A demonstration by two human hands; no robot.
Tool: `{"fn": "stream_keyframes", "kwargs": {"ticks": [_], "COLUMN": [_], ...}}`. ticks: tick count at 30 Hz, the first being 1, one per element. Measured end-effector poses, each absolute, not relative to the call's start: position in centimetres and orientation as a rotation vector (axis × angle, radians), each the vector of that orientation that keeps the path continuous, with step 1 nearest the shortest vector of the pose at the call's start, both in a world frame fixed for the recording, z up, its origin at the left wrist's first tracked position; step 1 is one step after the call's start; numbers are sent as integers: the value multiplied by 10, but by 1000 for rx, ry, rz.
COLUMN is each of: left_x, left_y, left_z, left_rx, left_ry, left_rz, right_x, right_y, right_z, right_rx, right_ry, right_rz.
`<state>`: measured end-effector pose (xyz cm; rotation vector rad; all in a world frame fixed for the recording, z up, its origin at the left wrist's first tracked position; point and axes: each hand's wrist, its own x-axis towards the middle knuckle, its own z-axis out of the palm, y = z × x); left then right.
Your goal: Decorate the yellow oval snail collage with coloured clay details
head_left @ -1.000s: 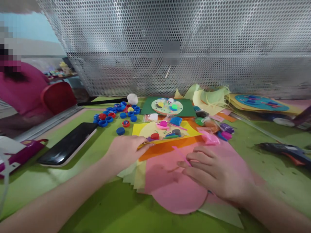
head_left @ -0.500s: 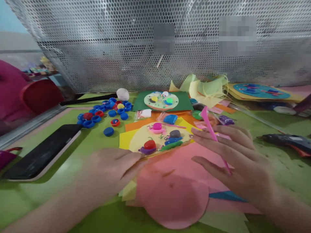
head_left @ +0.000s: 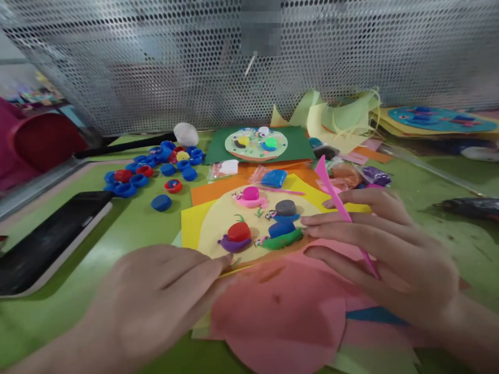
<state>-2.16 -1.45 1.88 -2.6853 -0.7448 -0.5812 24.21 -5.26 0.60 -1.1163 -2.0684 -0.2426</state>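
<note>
My left hand (head_left: 156,296) is closed at the near edge of a cream paper circle (head_left: 212,223), its thumb on the rim and other fingers mostly hidden. A pink plastic modelling tool (head_left: 337,200) slants through the fingers of my right hand (head_left: 385,249). Those fingertips reach the circle's right side, close to a green clay snail (head_left: 283,239) with a blue bottle cap (head_left: 281,228) as shell. Also on the circle are a purple snail with a red cap (head_left: 238,232), a blue one with a grey cap (head_left: 286,208) and a pink one (head_left: 250,196).
A pink paper circle (head_left: 280,317) lies in front. Blue and red bottle caps (head_left: 161,202) and a phone (head_left: 50,239) are at left. Behind are clay packets (head_left: 274,177) and a decorated circle on green card (head_left: 214,148). A dark tool (head_left: 468,208) rests at right.
The camera view has shifted down and closer. The cream circle's face shows more fully, and the blue cap on the green snail is plainer. Both hands keep nearly the same places.
</note>
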Motion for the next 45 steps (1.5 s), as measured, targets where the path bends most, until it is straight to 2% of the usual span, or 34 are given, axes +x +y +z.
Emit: {"fn": "stream_keyframes", "kwargs": {"ticks": [3, 14, 23, 29, 36, 45], "left_x": [-22, -18, -19, -22, -22, -29], "left_y": [-13, -13, -13, -14, -15, -20], "left_z": [20, 25, 28, 27, 25, 16], "left_rx": [-2675, -2624, -2625, -2645, -2608, -2668], "left_ry": [-567, -560, -665, -670, -685, -659], "left_rz": [-522, -496, -455, -415, -488, -531], "right_x": [241, 246, 254, 256, 254, 252], "right_y": [-51, -49, -50, -50, -57, -61], "right_z": [4, 0, 12, 13, 21, 18], "right_rx": [-1119, -1162, -1280, -1249, -1305, -1280], "right_ry": [-2056, -2011, -1909, -2041, -1991, -2109], "right_rz": [-201, -119, -264, -301, -572, -352]}}
